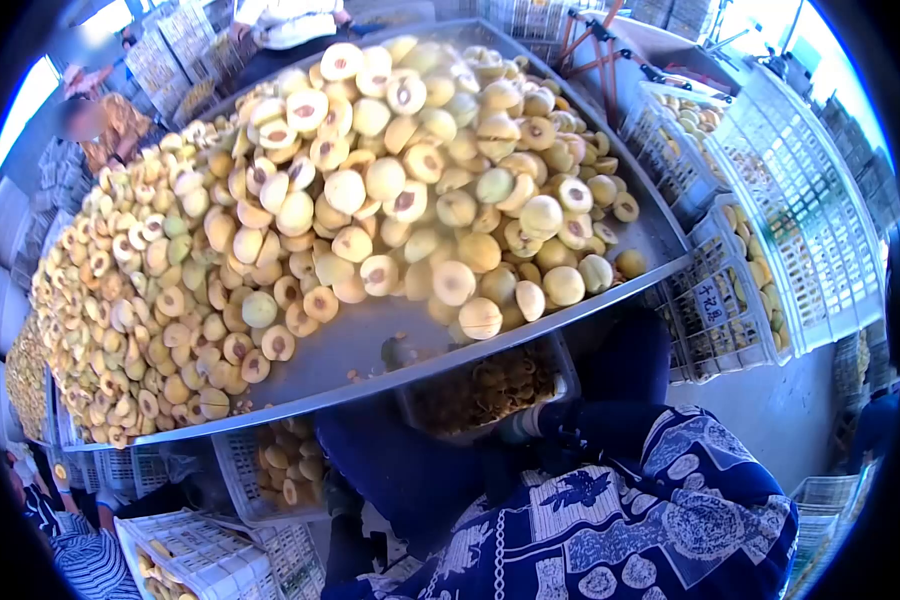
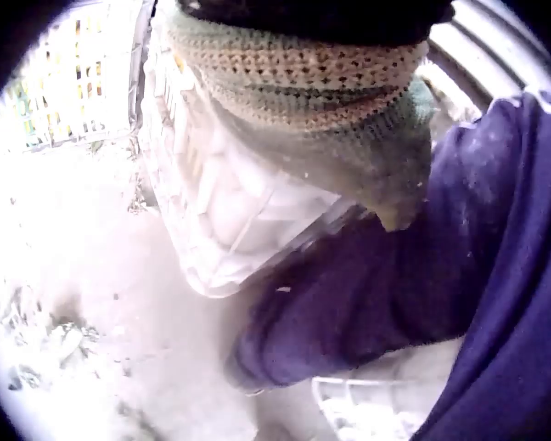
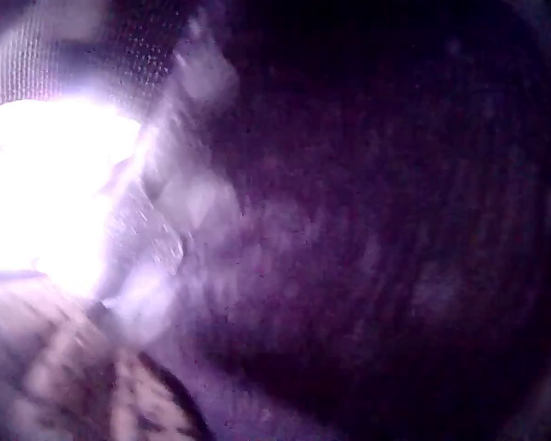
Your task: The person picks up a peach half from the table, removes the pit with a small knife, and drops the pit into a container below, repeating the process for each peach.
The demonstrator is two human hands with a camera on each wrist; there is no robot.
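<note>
A big metal table [image 1: 370,345] is heaped with halved yellow fruit [image 1: 370,190], many showing a reddish pit hollow. Both my arms in dark blue sleeves [image 1: 610,375] reach under its near edge, where a plastic crate [image 1: 485,392] of brownish pieces sits. In the left wrist view my left hand [image 2: 303,87] wears a knitted glove and lies against a white plastic crate [image 2: 230,211]; its fingers cannot be made out. My right hand is hidden: the right wrist view holds only blurred dark cloth [image 3: 376,230] and glare.
White lattice crates [image 1: 770,200] with fruit stand stacked on the right. More crates [image 1: 270,470] sit below the table at the left. Other people stand at the far left and far end. Pale dusty floor [image 2: 64,276] lies beneath.
</note>
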